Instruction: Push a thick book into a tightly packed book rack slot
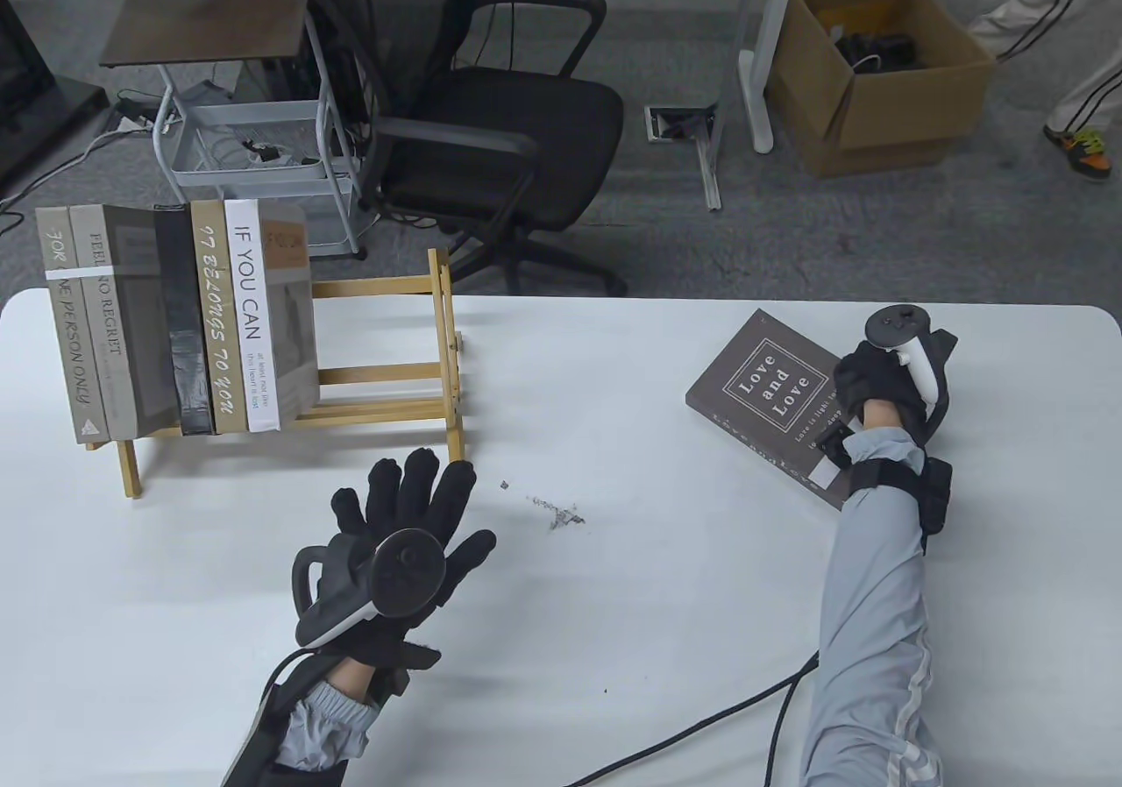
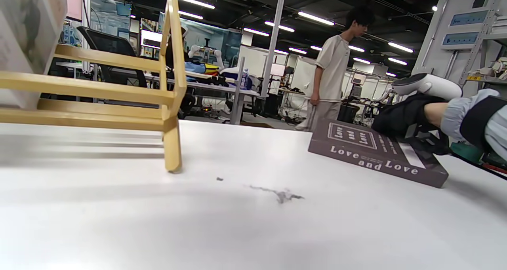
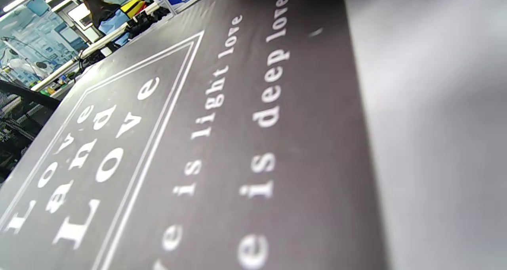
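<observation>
A thick grey book titled "Love and Love" lies flat on the white table at the right. It also shows in the left wrist view and fills the right wrist view. My right hand sits on the book's right edge with its fingers curled over it. My left hand lies flat and spread on the table, holding nothing, just in front of the right end of the wooden rack. Several books stand packed in the rack's left half. Its right half holds none.
A dark scuff mark is on the table between the hands. A black cable trails at the front right. Beyond the far edge are an office chair, a wire cart and a cardboard box. A person stands behind.
</observation>
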The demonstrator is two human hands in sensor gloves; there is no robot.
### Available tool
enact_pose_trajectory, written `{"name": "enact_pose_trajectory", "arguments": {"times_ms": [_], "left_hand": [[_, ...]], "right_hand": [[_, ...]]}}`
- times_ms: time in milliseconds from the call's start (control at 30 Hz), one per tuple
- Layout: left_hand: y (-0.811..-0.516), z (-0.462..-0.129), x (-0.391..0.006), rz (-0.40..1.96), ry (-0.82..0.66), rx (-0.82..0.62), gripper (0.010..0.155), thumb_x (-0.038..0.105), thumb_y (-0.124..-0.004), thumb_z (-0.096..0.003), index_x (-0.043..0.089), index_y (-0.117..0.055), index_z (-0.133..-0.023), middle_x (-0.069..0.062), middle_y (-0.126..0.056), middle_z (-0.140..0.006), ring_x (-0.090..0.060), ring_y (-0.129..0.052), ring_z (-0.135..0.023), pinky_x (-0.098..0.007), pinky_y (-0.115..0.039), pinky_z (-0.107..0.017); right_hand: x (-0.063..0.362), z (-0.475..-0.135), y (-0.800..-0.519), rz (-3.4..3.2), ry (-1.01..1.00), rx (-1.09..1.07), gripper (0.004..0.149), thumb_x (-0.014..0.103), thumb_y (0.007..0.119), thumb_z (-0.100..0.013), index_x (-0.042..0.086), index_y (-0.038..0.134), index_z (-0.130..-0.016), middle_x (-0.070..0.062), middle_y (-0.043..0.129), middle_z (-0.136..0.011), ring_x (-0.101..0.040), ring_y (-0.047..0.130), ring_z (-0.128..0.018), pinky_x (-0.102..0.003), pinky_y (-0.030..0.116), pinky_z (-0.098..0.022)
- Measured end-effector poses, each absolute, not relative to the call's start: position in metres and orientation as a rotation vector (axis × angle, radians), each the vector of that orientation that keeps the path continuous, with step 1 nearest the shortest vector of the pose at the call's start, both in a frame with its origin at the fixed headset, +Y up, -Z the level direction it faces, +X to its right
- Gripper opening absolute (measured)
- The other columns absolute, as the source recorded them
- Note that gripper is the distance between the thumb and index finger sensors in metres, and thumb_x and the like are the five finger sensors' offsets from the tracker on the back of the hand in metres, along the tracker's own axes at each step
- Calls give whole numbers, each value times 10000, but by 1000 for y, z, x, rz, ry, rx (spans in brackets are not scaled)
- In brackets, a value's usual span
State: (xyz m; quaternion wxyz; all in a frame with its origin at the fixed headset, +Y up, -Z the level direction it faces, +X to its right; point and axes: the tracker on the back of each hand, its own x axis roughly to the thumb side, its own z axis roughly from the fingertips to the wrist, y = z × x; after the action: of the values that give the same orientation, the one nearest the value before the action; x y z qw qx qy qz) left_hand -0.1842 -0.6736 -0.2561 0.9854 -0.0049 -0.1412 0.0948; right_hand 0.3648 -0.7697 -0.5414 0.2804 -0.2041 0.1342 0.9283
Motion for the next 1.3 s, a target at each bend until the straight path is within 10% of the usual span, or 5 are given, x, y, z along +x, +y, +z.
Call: {"name": "enact_pose_trajectory", "arguments": {"times_ms": [400, 567, 1300], "left_hand": [[-674, -256, -185, 192, -282, -14, 748, 668, -500, -670, 289, -226, -1254, -225, -280, -1323, -614, -346, -1162, -840, -285, -733], [-674, -257, -186, 195, -282, -17, 751, 671, -499, -669, 289, -225, -1254, -226, -282, -1323, -615, -345, -1162, -840, -286, -732], [-660, -249, -195, 271, -299, 41, 750, 673, -499, -670, 285, -241, -1258, -225, -276, -1324, -614, -338, -1162, -838, -284, -735]], "right_hand": [[369, -537, -772, 2538, 289, -516, 445, 283, 482, -667, 8, 466, -1016, -310, 690, -995, -557, 720, -847, -785, 298, -738], [369, -535, -764, 2590, 275, -530, 843, 617, 610, -513, 29, 435, -1092, -245, 686, -990, -495, 704, -846, -741, 293, -752], [297, -470, -659, 2523, -104, -157, 765, 590, 605, -528, 13, 561, -1028, -248, 770, -900, -488, 767, -735, -737, 430, -671]]}}
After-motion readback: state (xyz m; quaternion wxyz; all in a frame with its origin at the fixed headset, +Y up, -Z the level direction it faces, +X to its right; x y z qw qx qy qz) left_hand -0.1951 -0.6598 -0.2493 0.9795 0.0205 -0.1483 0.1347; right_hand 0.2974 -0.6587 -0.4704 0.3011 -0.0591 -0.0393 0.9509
